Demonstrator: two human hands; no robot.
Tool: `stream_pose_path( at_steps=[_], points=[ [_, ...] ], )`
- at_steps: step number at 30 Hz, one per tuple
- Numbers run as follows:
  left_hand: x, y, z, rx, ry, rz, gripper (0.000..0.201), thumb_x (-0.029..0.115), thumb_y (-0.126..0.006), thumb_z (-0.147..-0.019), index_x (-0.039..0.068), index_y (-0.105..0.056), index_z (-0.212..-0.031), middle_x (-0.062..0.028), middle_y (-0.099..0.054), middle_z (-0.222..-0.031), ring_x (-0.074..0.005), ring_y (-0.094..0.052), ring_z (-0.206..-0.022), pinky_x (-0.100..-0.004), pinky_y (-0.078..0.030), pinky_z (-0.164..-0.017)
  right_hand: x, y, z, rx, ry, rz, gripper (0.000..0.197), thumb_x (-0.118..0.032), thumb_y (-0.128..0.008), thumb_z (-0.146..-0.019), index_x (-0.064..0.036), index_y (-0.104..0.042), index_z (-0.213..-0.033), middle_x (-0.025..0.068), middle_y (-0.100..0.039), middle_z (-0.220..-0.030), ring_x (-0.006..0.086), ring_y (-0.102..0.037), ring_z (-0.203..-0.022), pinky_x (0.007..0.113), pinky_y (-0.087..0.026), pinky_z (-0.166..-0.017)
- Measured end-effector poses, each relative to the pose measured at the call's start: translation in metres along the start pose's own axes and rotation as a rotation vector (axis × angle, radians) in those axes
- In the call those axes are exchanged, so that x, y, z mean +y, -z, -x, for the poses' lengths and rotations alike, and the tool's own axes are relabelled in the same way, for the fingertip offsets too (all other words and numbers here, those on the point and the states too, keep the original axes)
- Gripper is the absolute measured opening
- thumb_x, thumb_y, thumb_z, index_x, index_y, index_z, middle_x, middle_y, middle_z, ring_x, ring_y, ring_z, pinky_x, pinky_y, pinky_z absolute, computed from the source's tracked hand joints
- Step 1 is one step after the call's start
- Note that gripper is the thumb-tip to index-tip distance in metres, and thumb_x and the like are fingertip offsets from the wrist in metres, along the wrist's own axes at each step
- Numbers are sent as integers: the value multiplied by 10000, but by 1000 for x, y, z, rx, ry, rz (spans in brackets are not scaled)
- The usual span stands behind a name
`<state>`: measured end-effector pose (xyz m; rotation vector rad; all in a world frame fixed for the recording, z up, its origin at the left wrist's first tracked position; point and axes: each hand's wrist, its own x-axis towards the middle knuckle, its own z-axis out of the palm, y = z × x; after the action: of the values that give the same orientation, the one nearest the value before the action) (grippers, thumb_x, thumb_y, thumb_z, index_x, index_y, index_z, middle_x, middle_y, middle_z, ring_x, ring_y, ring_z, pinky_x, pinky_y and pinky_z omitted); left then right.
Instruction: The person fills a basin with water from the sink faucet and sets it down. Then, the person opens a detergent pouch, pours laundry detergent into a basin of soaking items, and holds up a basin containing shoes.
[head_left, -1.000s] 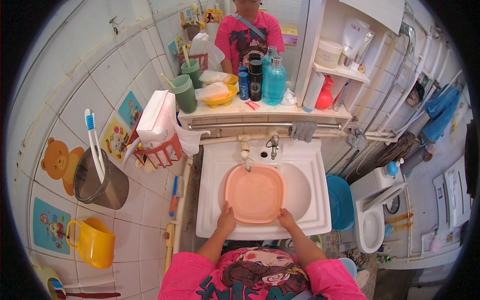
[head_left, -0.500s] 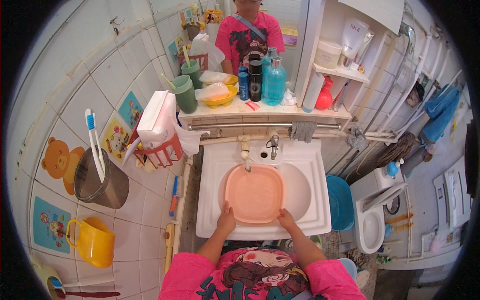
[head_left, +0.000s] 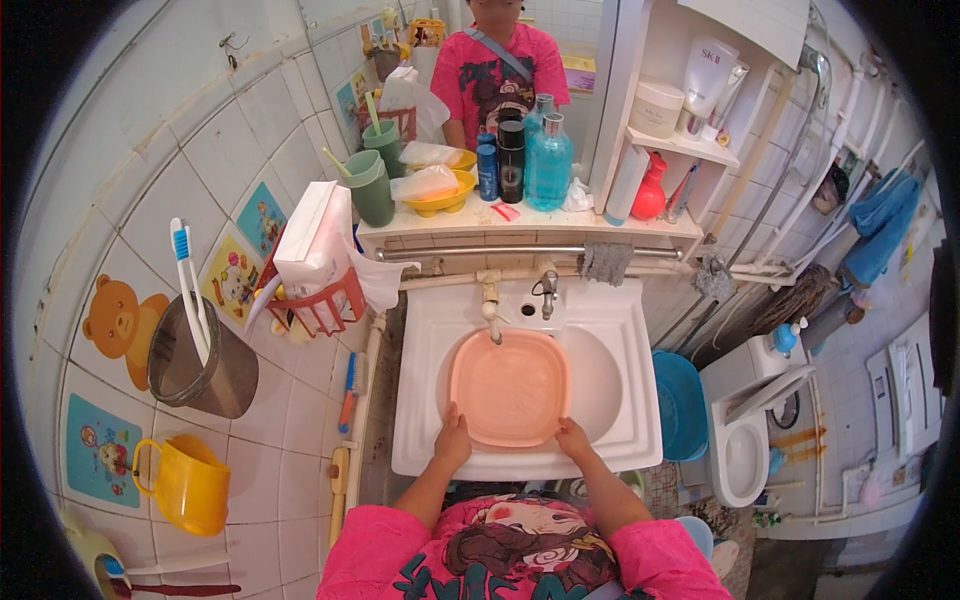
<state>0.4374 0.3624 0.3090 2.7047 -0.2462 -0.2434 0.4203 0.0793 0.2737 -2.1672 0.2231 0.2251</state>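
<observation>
A peach-coloured plastic basin [head_left: 510,385] rests in the white sink [head_left: 640,420], covering the bowl's left part. My left hand [head_left: 453,438] grips its rim at the near left corner. At the near right corner my right hand [head_left: 573,440] is closed on the rim, fingers partly hidden by the edge. A beige plastic tap [head_left: 492,305] reaches over the basin's far edge. Beside it stands a chrome faucet [head_left: 546,290]. Whether there is water in the basin I cannot tell.
Behind the sink, a shelf [head_left: 540,228] carries blue bottles [head_left: 548,165], green cups [head_left: 368,190] and a yellow soap dish [head_left: 440,197] below a mirror. On the left wall hang a tissue basket [head_left: 330,300] and a yellow mug [head_left: 190,485]. A blue bucket [head_left: 682,400] and a toilet [head_left: 742,460] stand right.
</observation>
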Motion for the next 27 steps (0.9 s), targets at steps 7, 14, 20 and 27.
stream_pose_path(
  at_steps=[7,14,20,27],
  points=[
    [9,12,3,-70,23,153,447,-10,-338,-783,-122,-302,-1214,-256,-108,-1356,-343,-137,-1268,-332,-156,-1037,5,-3,0,30,23,-33,386,-73,-518,-716,35,-495,-1086,131,-546,-888,209,-535,-782,280,-426,-695],
    [3,5,3,-16,-7,98,418,31,-309,-830,-90,-297,-1229,-227,-105,-1367,-330,-157,-1265,-327,-195,-1025,2,-3,2,61,17,-25,366,-74,-508,-734,27,-498,-1085,142,-553,-932,213,-534,-822,287,-423,-721],
    [4,5,2,-15,2,67,401,58,-322,-837,-82,-325,-1213,-218,-121,-1367,-332,-176,-1259,-332,-233,-1012,2,-1,2,48,8,-51,368,-72,-513,-737,26,-497,-1091,135,-552,-934,209,-536,-818,278,-425,-724],
    [4,6,2,-15,-20,21,383,74,-293,-863,-93,-321,-1206,-236,-136,-1356,-338,-189,-1252,-338,-231,-1012,0,-1,4,46,4,-82,379,-59,-518,-732,26,-493,-1100,128,-549,-932,201,-536,-806,273,-425,-718]
  ],
)
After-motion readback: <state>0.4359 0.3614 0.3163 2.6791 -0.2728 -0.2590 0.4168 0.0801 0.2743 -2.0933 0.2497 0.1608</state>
